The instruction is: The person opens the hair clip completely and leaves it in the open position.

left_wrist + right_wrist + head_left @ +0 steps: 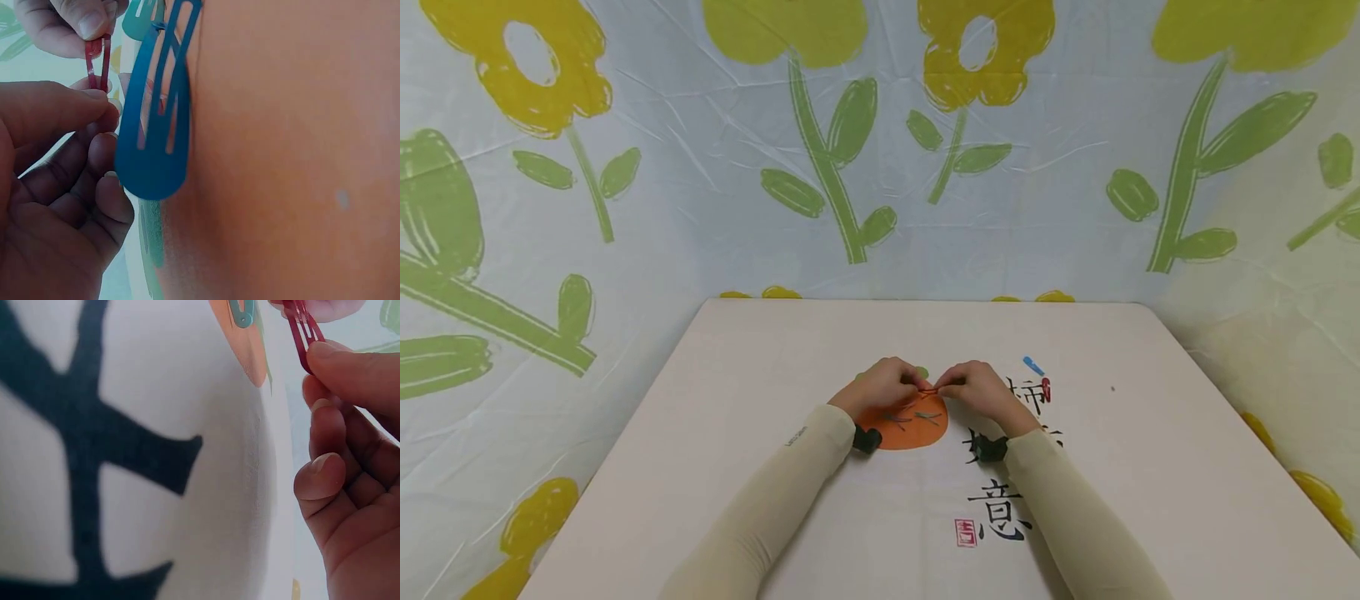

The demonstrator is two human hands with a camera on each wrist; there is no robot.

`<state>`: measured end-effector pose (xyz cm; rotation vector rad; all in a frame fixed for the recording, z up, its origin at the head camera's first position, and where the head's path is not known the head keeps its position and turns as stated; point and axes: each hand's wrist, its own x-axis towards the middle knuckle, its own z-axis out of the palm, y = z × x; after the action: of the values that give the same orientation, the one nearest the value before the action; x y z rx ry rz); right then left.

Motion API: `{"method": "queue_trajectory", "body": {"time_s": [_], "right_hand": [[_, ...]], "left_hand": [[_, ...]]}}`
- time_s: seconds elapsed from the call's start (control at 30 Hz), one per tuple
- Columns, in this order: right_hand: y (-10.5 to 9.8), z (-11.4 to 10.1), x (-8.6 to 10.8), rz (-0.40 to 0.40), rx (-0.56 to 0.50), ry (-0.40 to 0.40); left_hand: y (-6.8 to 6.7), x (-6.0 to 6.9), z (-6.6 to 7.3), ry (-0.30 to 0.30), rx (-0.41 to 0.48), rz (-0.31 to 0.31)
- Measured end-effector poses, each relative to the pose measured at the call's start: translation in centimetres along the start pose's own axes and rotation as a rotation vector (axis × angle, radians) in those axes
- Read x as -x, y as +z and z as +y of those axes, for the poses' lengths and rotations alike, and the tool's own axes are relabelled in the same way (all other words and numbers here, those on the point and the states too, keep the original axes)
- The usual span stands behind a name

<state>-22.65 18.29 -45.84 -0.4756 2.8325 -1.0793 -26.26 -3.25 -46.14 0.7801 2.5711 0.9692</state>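
Observation:
Both hands meet over the orange printed fruit (917, 432) on the table. Between them is a red snap hair clip (105, 62). My left hand (880, 387) pinches one end of it between thumb and fingers. The other end is pinched by my right hand (981, 396), also with thumb and fingertips. In the right wrist view the red clip's slotted frame shows, partly covered by the fingertips. Below the hands, a blue-teal snap clip (150, 172) lies on the orange print, close to the left wrist camera. A second teal clip (242, 315) is on the print too.
A blue clip (1033, 366) and another red clip (1047, 389) lie beyond the right hand. Black printed characters (1000, 508) and a red seal mark (966, 533) are on the pale tabletop (737, 350). A flower-patterned cloth (700, 167) stands around the table.

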Motion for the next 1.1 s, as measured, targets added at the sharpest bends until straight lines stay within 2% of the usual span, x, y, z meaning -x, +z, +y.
{"method": "queue_trajectory", "body": {"time_s": [0.3, 0.53, 0.7, 1.1], "right_hand": [[-0.13, -0.16, -0.68, -0.056, 0.028, 0.013], [-0.17, -0.33, -0.85, -0.079, 0.072, -0.022], [-0.07, -0.26, -0.93, -0.084, 0.094, -0.026], [-0.01, -0.27, -0.94, -0.104, 0.132, -0.039]], "left_hand": [[-0.06, -0.19, -0.11, -0.015, -0.08, -0.026], [0.0, -0.2, 0.08, -0.003, -0.122, -0.039], [-0.03, -0.07, 0.37, -0.016, -0.15, -0.046], [0.1, 0.13, 0.43, 0.01, -0.146, -0.047]]}}
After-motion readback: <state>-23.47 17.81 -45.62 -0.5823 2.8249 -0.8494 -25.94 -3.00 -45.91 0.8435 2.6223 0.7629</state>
